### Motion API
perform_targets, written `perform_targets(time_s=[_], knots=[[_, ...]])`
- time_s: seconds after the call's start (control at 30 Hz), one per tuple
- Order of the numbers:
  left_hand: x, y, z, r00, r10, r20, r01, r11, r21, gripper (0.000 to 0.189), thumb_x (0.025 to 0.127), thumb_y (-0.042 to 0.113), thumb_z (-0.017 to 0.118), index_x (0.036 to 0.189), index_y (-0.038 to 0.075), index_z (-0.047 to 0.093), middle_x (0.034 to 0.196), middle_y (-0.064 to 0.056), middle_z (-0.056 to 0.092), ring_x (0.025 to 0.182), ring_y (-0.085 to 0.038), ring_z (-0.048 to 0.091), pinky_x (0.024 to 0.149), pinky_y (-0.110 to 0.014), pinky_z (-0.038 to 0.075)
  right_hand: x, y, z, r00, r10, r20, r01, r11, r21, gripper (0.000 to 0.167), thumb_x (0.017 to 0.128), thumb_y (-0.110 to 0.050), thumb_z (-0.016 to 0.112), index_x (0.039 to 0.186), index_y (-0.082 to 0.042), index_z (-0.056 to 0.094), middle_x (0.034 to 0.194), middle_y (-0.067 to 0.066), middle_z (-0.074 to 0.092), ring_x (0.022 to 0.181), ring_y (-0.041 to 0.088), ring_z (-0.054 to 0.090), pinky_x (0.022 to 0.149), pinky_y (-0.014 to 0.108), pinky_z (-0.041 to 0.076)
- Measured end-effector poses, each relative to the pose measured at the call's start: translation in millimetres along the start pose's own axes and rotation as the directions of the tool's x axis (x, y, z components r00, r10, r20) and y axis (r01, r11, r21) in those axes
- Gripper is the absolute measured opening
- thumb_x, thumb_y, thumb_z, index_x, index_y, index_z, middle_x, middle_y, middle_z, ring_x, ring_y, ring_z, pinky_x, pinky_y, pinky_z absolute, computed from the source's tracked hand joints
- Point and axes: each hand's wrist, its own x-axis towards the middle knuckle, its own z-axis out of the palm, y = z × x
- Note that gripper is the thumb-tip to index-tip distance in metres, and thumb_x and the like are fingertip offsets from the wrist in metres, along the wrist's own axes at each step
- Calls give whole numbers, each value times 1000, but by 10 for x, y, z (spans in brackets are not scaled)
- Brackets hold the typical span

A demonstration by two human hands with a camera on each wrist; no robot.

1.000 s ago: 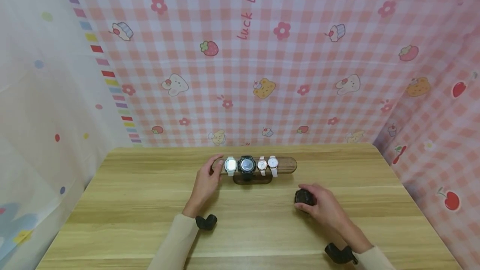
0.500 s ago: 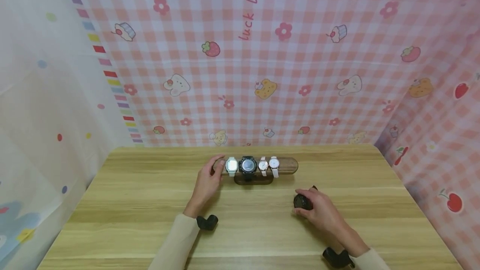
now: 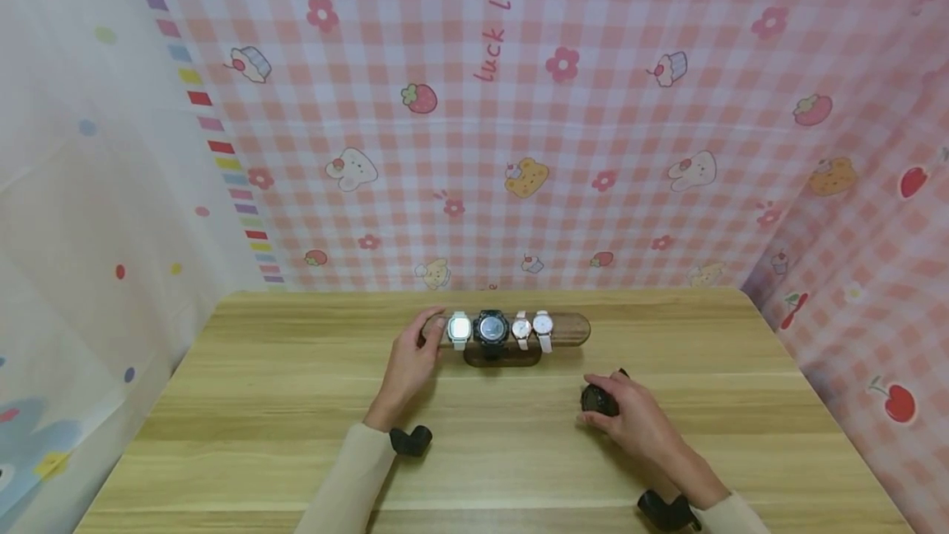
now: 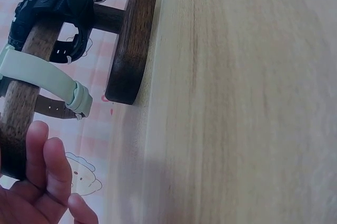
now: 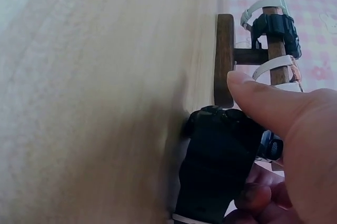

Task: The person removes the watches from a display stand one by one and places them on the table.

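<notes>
My left hand (image 3: 410, 359) grips the left end of a dark wooden watch stand (image 3: 572, 329), its fingertips against the bar in the left wrist view. Four straps would be too exact to describe singly, but several watches sit on the bar: a mint-green watch (image 3: 459, 326) nearest that hand, a chunky black watch (image 3: 492, 326), and two white-strapped ones, the white watch (image 3: 544, 325) being outermost. To the right and nearer the front, my right hand (image 3: 639, 419) holds another black watch (image 5: 218, 166) between thumb and fingers, low over the table. Part of its strap is hidden by the hand.
The wood-grain table (image 3: 489, 443) reaches back to a pink checked cloth (image 3: 474, 138) hung behind it. Cloth also hangs at both sides. A black wrist camera (image 3: 411, 440) is worn on the left wrist, and another black camera (image 3: 667, 509) on the right.
The right hand has shifted slightly left and turned the held black watch, so a strap end shows behind the hand. My left hand keeps its hold on the stand.
</notes>
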Motion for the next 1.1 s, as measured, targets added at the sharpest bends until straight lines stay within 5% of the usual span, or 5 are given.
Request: perform_targets(time_s=[0.33, 0.53, 1.1], knots=[[13, -4, -2, 1000, 0, 13, 0, 1000, 5, 39, 105, 37, 49, 137, 17, 58, 70, -16, 60, 58, -16, 54, 53, -25, 43, 82, -15, -116, 996, -67, -50, 67, 998, 1, 56, 78, -18, 85, 125, 3, 64, 85, 3, 55, 67, 12, 44, 57, 23, 39], [9, -15, -3, 1000, -9, 17, 9, 1000, -6, 38, 104, 35, 50, 137, 17, 58, 71, -16, 59, 59, -17, 55, 53, -25, 44, 243, -60, -238, 996, -64, -65, 66, 997, 38, 52, 86, -22, 78, 129, 1, 62, 94, 10, 58, 64, 7, 38, 52, 23, 36], [2, -12, -2, 1000, -17, 11, 18, 1000, -10, 37, 104, 35, 51, 136, 18, 59, 71, -14, 59, 60, -18, 55, 53, -25, 44, 771, -187, -298, 999, -21, -26, 25, 983, 180, 50, 92, -21, 73, 134, 0, 57, 98, 11, 64, 78, 15, 58, 65, 28, 50]])
